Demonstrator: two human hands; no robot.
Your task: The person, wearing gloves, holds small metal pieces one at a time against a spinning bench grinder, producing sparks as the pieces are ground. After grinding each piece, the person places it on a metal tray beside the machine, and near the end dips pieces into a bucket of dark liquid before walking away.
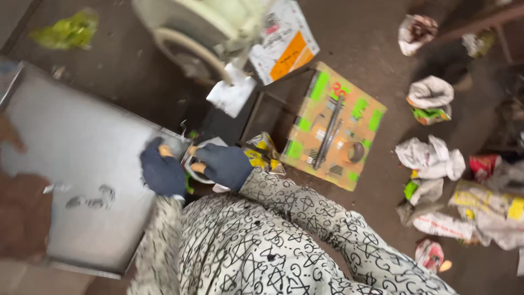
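Roll (197, 164) mostly hidden between gloves, blurred; axis can't be read; sits at sheet's (82, 147) corner; left hand (162, 172) and right hand (222, 165) both curled round it, fingertips bare.

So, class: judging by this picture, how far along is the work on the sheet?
Done: smudges mark the grey metal sheet. In hand: both gloved hands, left hand and right hand, meet around a small pale round object at its corner. Left: tools on the orange-and-green cardboard box lie untouched.
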